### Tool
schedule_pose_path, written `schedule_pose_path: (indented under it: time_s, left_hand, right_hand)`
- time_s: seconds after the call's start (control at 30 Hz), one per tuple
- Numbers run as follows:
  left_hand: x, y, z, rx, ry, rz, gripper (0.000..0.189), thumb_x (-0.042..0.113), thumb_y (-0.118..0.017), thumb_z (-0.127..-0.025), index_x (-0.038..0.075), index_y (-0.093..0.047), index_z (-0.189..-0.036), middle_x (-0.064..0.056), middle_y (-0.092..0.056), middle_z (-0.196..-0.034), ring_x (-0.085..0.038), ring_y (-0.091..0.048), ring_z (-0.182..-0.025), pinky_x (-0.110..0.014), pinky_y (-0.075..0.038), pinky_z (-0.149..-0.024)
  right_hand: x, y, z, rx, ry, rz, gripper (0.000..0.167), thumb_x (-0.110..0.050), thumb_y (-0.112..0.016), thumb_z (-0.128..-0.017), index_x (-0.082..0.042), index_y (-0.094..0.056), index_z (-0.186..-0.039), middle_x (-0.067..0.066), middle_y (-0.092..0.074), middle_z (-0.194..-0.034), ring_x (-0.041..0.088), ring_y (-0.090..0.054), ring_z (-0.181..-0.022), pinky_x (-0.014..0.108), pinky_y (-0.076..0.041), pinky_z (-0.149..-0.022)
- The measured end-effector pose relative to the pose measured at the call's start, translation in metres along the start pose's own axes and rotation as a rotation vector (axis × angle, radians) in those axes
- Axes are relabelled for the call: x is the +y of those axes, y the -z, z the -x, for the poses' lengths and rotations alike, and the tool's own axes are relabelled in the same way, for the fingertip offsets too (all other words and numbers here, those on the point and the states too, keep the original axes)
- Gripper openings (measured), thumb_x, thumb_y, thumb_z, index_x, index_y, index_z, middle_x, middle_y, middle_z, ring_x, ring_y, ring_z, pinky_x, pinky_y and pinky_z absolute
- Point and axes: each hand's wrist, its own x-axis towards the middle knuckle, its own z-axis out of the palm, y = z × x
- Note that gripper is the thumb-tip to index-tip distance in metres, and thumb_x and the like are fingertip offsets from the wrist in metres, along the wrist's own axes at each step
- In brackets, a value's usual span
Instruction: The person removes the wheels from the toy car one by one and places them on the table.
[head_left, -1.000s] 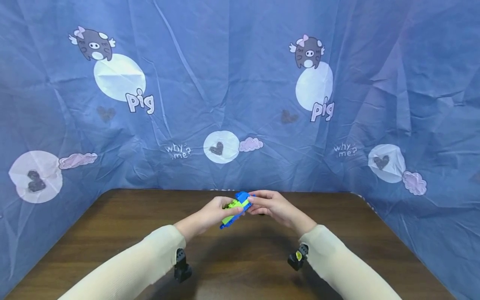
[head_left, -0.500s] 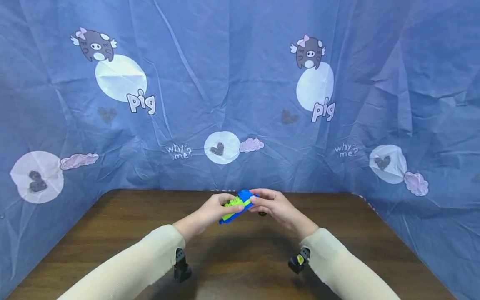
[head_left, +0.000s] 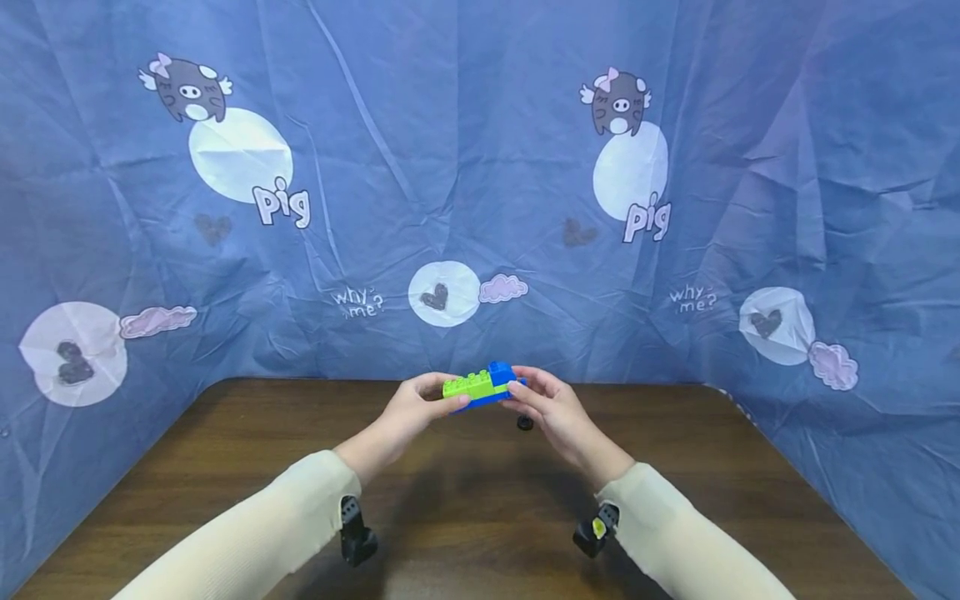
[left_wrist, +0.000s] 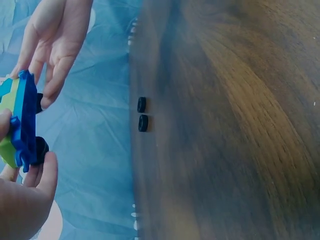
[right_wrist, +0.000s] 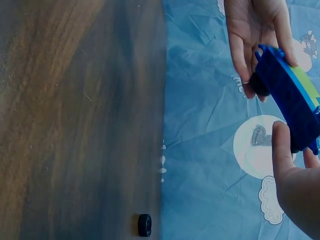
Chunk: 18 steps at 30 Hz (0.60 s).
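1 cream sleeve (head_left: 247, 525) comes in from the lower left, with a small black device (head_left: 357, 533) under its cuff. From that sleeve reaches the person's left hand (head_left: 405, 412), gripping the left end of a toy car (head_left: 476, 390) made of building blocks, its thumb along the near side.

The car is held up between the 2 hands, near the far edge of a brown wooden table (head_left: 465, 533). From left to right it has a bright green block (head_left: 467, 386) with studs on top, then a blue block (head_left: 500, 372) standing higher, both over a blue base (head_left: 483, 402). In the left wrist view, 2 black wheels sit against the base, with fingertips of each hand close to them.

At the car's right end, the person's right hand (head_left: 558, 417) grips it between thumb and fingers. Below these fingers, 1 loose wheel (head_left: 525, 422) is on the table; the left wrist view shows 2 loose wheels (left_wrist: 143, 123) just beside each other. Farther right come a second black device (head_left: 592, 533) and the other cream sleeve (head_left: 697, 533).

Behind everything, a blue cloth (head_left: 502, 150) spans left to right, printed with 2 cartoon pigs.
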Motion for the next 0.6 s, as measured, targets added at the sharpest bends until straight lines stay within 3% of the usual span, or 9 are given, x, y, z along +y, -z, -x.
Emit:
schedule_pose_path:
  time_s: [0.1,0.23,0.43,0.6]
  left_hand:
    - [0.0,0.003,0.0,0.028,-0.024,0.014,0.039,0.01,-0.074,-0.083,-0.002,-0.065,-0.119,-0.005,-0.069,-0.1,-0.008,-0.059,-0.084,-0.024,-0.048,-0.074]
    - [0.0,0.006,0.0,0.029,-0.039,0.02,0.04,0.009,-0.074,-0.083,-0.003,-0.065,-0.12,-0.012,-0.071,-0.107,-0.008,-0.062,-0.087,-0.024,-0.05,-0.079]
    - [-0.003,0.01,0.001,0.008,-0.058,0.036,0.041,0.006,-0.073,-0.084,-0.005,-0.063,-0.122,-0.018,-0.068,-0.118,-0.011,-0.065,-0.098,-0.029,-0.051,-0.09]
    - [-0.004,0.012,0.002,0.002,-0.061,0.019,0.04,0.006,-0.074,-0.084,-0.004,-0.064,-0.121,-0.018,-0.067,-0.119,-0.013,-0.066,-0.1,-0.028,-0.051,-0.089]
  right_hand:
    - [0.0,-0.001,0.0,0.01,-0.002,-0.014,0.042,-0.003,-0.054,-0.097,0.01,-0.042,-0.134,0.005,-0.058,-0.107,0.011,-0.065,-0.094,0.029,-0.053,-0.092]
    - [0.0,-0.002,0.002,0.014,-0.002,-0.012,0.042,-0.002,-0.055,-0.096,0.01,-0.041,-0.135,0.006,-0.057,-0.11,0.011,-0.064,-0.097,0.033,-0.051,-0.095]
    - [0.0,0.002,0.003,-0.02,-0.076,-0.036,0.044,-0.003,-0.053,-0.097,0.008,-0.039,-0.137,0.007,-0.055,-0.114,0.012,-0.064,-0.098,0.031,-0.051,-0.095]
    - [-0.004,0.004,0.002,-0.06,-0.123,-0.085,0.048,-0.013,-0.051,-0.099,0.012,-0.036,-0.137,0.005,-0.06,-0.107,0.014,-0.066,-0.093,0.029,-0.053,-0.091]
